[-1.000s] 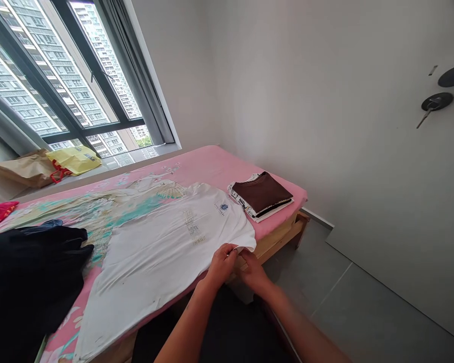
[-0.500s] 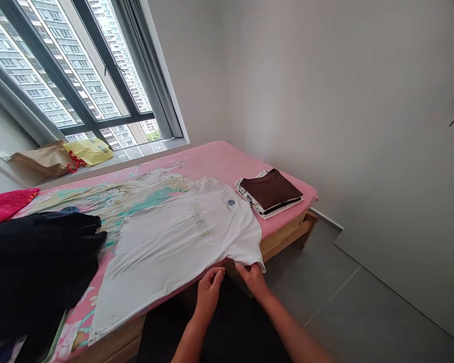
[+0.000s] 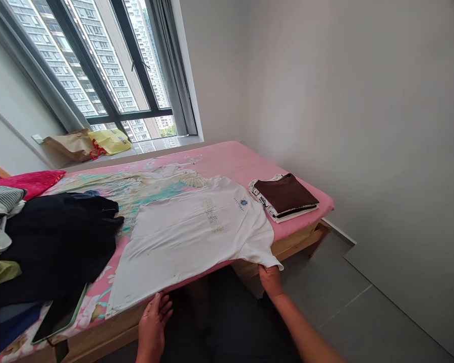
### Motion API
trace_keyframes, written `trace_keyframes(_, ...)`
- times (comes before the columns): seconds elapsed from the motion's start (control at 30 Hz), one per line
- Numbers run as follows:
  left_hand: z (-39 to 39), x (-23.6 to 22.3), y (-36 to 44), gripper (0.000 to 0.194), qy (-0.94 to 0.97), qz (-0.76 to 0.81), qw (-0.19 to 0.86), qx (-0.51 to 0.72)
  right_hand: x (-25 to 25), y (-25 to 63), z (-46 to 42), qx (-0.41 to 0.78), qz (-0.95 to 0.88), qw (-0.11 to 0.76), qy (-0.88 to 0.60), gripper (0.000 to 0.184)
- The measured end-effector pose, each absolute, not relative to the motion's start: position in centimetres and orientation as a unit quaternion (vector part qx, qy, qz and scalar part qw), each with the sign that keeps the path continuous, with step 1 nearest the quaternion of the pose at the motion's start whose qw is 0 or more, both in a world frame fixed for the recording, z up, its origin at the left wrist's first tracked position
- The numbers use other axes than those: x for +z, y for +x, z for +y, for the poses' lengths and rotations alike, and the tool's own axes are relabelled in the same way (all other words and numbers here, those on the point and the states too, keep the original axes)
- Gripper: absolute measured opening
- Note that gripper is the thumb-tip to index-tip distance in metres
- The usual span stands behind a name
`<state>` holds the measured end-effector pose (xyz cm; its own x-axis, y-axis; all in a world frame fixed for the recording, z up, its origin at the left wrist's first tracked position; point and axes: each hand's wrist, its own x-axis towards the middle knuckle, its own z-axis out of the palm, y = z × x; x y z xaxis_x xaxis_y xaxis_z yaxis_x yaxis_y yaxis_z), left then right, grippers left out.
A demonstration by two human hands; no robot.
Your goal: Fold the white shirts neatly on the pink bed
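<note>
A white T-shirt [image 3: 189,232] lies spread flat across the bed, with a small blue emblem and lines of printed text on it. My right hand [image 3: 271,281] is closed on the end of its near sleeve, which hangs past the bed's front edge. Palm up, with fingers loosely curled and apart, my left hand [image 3: 155,322] is just below the shirt's near edge and holds nothing that I can see. Right of the shirt sits a stack of folded clothes with a brown shirt [image 3: 285,192] on top.
Dark clothes [image 3: 60,237] are heaped on the left of the pink bed [image 3: 230,156], beside a red cushion [image 3: 41,182]. A tablet-like device [image 3: 60,312] lies near the front edge. Paper [image 3: 70,145] and yellow bags [image 3: 111,141] rest on the window sill.
My left hand has moved left along the shirt's near edge, away from my right hand. My right hand has closed on the sleeve end. The view has turned left.
</note>
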<state>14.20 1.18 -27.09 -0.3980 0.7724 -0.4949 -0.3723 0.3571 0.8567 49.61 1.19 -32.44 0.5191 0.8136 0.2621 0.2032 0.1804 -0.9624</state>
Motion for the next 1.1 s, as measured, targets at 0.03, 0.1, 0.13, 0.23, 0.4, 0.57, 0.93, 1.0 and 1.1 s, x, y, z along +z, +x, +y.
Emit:
trace_keyframes(0.03, 1.1, -27.2, 13.3, 0.017, 0.146, 0.633, 0.522, 0.553, -32.9, 49.7, 1.0, 0.253, -0.419, 0.642, -0.591, 0.024)
trace_keyframes(0.1, 0.9, -27.3, 11.8, 0.014, 0.126, 0.631, 0.511, 0.570, -33.7, 49.8, 0.5, 0.297, -0.376, 0.653, -0.587, 0.024)
trace_keyframes(0.13, 0.9, -27.4, 11.1, 0.013, 0.120, 0.630, 0.504, 0.579, -33.8, 49.8, 0.1, 0.331, -0.344, 0.659, -0.582, 0.026)
trace_keyframes(0.23, 1.0, -27.2, 9.5, 0.008, 0.102, 0.620, 0.487, 0.606, -33.5, 50.2, -1.2, 0.474, -0.229, 0.681, -0.509, 0.032)
trace_keyframes(0.4, 0.8, -25.7, 7.9, 0.005, 0.037, 0.604, 0.476, 0.638, -31.8, 51.6, -2.6, 0.614, -0.064, 0.687, -0.383, 0.030)
trace_keyframes(0.57, 0.1, -24.3, 6.8, 0.008, 0.024, 0.602, 0.456, 0.655, -31.8, 52.4, -1.9, 0.592, -0.039, 0.684, -0.425, 0.026)
trace_keyframes(0.93, 2.0, -25.4, 2.5, 0.028, 0.142, 0.722, 0.444, 0.510, -30.1, 53.7, -0.5, 0.514, -0.104, 0.692, -0.496, 0.026)
trace_keyframes(1.0, 2.3, -26.5, 1.8, 0.027, 0.145, 0.713, 0.448, 0.520, -30.1, 53.8, -0.5, 0.490, -0.110, 0.696, -0.513, 0.027)
trace_keyframes(1.1, 2.3, -27.4, 1.2, 0.027, 0.136, 0.701, 0.460, 0.528, -30.4, 54.0, -0.9, 0.467, -0.112, 0.696, -0.534, 0.031)
